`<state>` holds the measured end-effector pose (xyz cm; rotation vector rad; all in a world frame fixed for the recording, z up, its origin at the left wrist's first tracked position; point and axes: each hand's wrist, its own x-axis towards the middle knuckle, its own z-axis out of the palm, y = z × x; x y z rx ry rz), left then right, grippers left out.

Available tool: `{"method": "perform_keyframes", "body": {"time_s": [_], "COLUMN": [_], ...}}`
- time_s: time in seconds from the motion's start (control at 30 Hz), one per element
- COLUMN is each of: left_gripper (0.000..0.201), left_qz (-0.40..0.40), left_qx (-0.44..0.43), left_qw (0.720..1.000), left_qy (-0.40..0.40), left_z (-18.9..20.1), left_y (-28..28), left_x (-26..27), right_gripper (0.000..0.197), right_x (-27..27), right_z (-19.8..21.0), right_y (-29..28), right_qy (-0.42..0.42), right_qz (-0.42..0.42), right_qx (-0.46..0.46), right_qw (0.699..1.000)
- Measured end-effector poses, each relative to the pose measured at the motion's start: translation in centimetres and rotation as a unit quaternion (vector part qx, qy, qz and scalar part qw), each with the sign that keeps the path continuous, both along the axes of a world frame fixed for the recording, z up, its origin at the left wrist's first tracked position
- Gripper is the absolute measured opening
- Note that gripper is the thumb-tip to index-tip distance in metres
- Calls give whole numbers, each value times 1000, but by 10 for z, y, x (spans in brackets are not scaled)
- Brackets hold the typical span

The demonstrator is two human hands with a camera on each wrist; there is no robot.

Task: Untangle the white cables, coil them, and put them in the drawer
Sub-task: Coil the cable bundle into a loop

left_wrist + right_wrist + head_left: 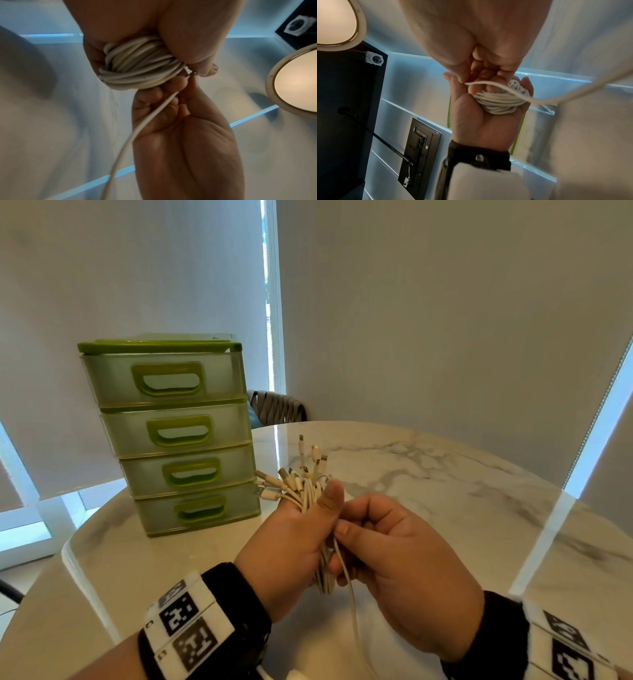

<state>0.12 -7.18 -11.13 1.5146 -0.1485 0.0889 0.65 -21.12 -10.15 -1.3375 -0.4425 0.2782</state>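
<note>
My left hand point(301, 529) grips a thick bundle of white cables point(310, 491) above the marble table, thumb pressed over it. Several plug ends point(301, 446) fan out above the fist. The left wrist view shows the cable bundle point(140, 66) wound into a tight coil inside the fingers. My right hand point(387, 546) sits against the left, fingers curled, pinching one loose cable strand point(349, 587) that trails down toward me. In the right wrist view the loose strand point(501, 88) crosses over the coil point(500, 102) in the left palm.
A green plastic drawer unit point(178, 433) with several shut drawers stands at the back left of the round marble table point(445, 484). A woven chair back point(277, 407) shows behind the table. Blinds cover the windows behind.
</note>
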Motion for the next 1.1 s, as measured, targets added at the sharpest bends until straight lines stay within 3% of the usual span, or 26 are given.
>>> {"method": "perform_keyframes", "body": {"time_s": [0.1,0.2,0.33,0.53,0.7,0.77,0.83,0.9,0.97,1.03,1.1], "left_gripper": [91,97,88,79,30,19,11,8,10,28,34], "left_qz": [31,14,-30,-34,-10,50,124,148,131,98,69], "left_qx": [85,94,53,-45,-70,-93,-148,-207,-246,-267,-282], "left_qw": [995,995,998,998,996,993,980,966,960,959,957], "left_qy": [-40,-16,-7,35,51,55,58,34,7,2,4], "left_z": [0,1,3,6,8,12,19,27,34,38,40], "left_y": [4,0,-8,-8,-13,-10,-1,11,20,25,28], "left_x": [0,-4,-11,-9,-12,-9,-4,-1,-2,-5,-8], "right_gripper": [28,10,20,4,16,35,60,44,21,18,23], "right_x": [1,1,0,6,6,7,8,4,-3,-10,-9], "right_z": [1,2,3,1,0,1,4,9,11,12,14], "right_y": [-3,-2,-3,-6,-8,-10,-14,-14,-11,-9,-9], "right_qy": [-26,-15,-15,-74,-138,-112,-61,-5,62,140,165], "right_qz": [-10,-3,9,6,-7,7,67,180,261,294,310], "right_qx": [-37,-39,-36,-84,-150,-184,-283,-352,-316,-260,-258], "right_qw": [999,999,999,994,979,977,955,919,910,909,900]}}
